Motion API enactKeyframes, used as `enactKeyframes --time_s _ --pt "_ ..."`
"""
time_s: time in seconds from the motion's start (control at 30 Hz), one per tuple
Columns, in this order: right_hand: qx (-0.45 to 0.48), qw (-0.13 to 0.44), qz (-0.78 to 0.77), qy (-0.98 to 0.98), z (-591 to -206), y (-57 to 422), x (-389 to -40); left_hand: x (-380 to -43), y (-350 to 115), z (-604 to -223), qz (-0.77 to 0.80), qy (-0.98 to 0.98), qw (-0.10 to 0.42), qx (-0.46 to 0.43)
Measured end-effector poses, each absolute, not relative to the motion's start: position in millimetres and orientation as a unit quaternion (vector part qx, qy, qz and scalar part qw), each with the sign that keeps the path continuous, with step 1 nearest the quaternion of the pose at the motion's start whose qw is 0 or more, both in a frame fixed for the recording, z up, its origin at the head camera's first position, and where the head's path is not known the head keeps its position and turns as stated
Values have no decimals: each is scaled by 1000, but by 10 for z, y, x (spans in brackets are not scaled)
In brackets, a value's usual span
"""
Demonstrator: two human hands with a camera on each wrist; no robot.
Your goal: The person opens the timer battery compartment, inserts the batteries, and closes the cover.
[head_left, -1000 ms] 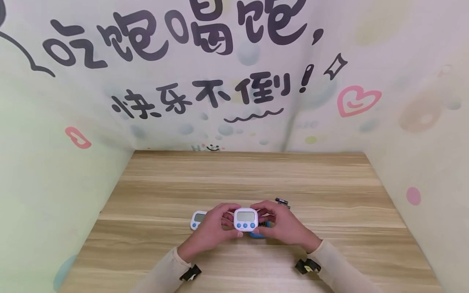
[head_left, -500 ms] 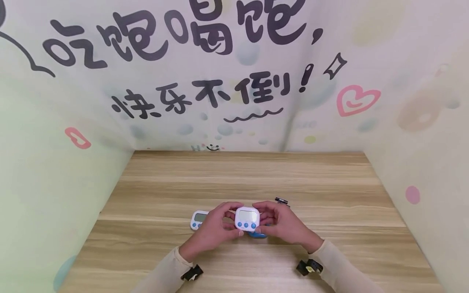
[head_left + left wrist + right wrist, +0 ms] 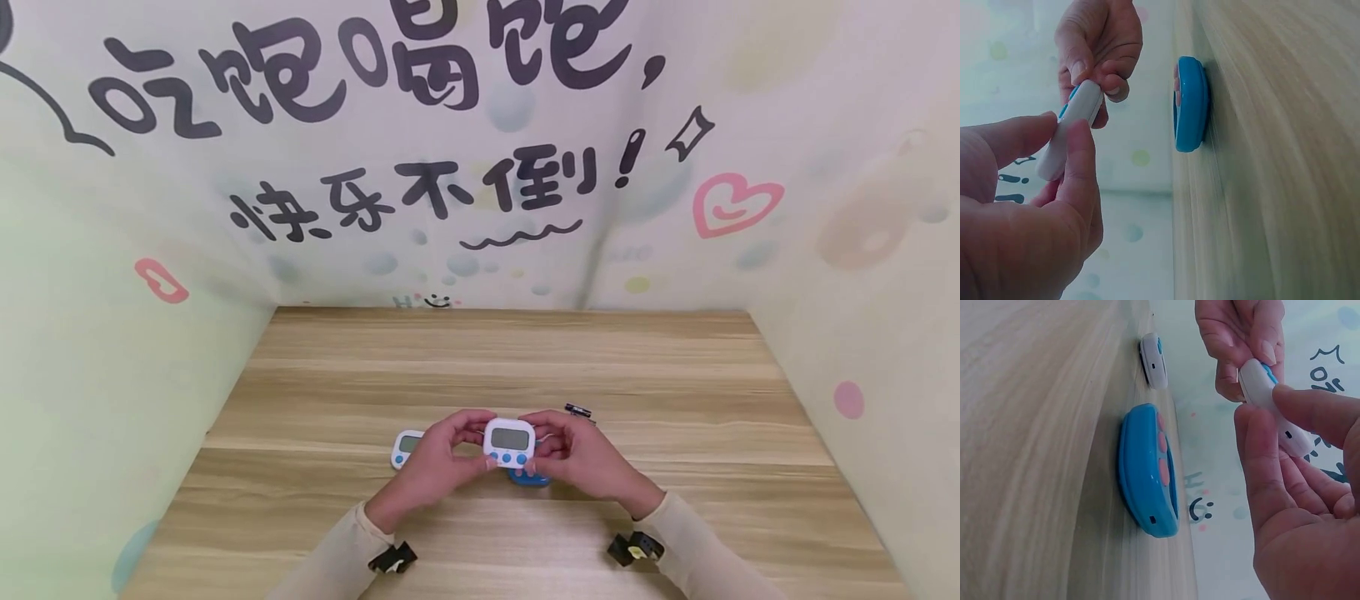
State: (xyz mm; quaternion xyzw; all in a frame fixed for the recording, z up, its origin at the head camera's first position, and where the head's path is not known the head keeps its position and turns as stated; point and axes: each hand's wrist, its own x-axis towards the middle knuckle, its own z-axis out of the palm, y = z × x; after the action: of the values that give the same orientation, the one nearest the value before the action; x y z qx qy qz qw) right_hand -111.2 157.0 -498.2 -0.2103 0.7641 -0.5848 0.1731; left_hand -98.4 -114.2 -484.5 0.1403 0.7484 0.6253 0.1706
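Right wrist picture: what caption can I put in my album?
Left hand and right hand hold a white gadget; a blue gadget sits on the table.

forearms [image 3: 333,552] angled inward, left grip [image 3: 441,462] and right grip [image 3: 583,460] close together, fingers [image 3: 1082,169] pinching

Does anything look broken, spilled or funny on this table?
Nothing looks broken or spilled. The left hand and right hand hold one white timer; a blue timer sits on the table. The black batteries lying loose beyond the right hand look slightly odd.
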Motion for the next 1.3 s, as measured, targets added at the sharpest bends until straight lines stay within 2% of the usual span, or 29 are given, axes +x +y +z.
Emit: enactKeyframes --time_s 0.23,0.5,0.97,1.3 --pt "-220 167 -615 739 -4945 1574 -1098 -978 -1126 -4846 644 733 168 143" --pt "-233 128 -608 748 -4919 1567 -1069 -952 -1093 -4837 644 736 151 140" --pt "-246 124 -607 746 -4911 1562 -1065 -952 -1101 -4863 687 683 211 130" --pt "-233 100 -587 769 -4908 1537 -1052 -947 -1042 -4878 670 707 195 114"
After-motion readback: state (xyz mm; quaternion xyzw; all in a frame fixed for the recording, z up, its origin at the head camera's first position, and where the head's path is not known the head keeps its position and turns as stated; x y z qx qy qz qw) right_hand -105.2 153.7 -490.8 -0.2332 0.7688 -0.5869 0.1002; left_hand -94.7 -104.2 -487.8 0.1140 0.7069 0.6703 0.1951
